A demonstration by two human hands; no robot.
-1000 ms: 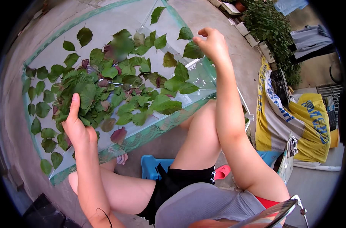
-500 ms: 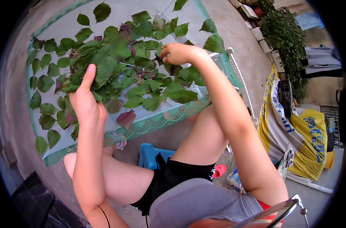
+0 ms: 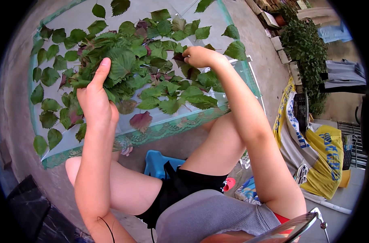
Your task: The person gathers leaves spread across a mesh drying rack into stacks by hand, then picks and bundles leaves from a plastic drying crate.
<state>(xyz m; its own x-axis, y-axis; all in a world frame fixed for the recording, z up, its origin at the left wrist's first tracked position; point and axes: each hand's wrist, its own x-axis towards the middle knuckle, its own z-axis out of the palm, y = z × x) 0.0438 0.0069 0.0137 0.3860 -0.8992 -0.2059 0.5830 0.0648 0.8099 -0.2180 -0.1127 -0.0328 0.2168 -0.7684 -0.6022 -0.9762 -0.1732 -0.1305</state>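
A thick bundle of green perilla leaves is in my left hand, gripped with the thumb laid along its near side. My right hand reaches over the loose leaves, fingers bent together at a dark purplish leaf; the fingertips are partly hidden. Many single perilla leaves, green and some purple, lie over a pale sheet with a green lace border. One purple leaf rests near the sheet's front edge.
A white rack frame shows at the sheet's right side. Below my legs is a blue plastic stool. Yellow and white sacks lie on the right, with a leafy plant beyond and clothes hanging.
The view has shifted slightly. A blurred green patch above the bundle is gone. My right hand has moved a little to the right and now meets a dark leaf; my left keeps its grip.
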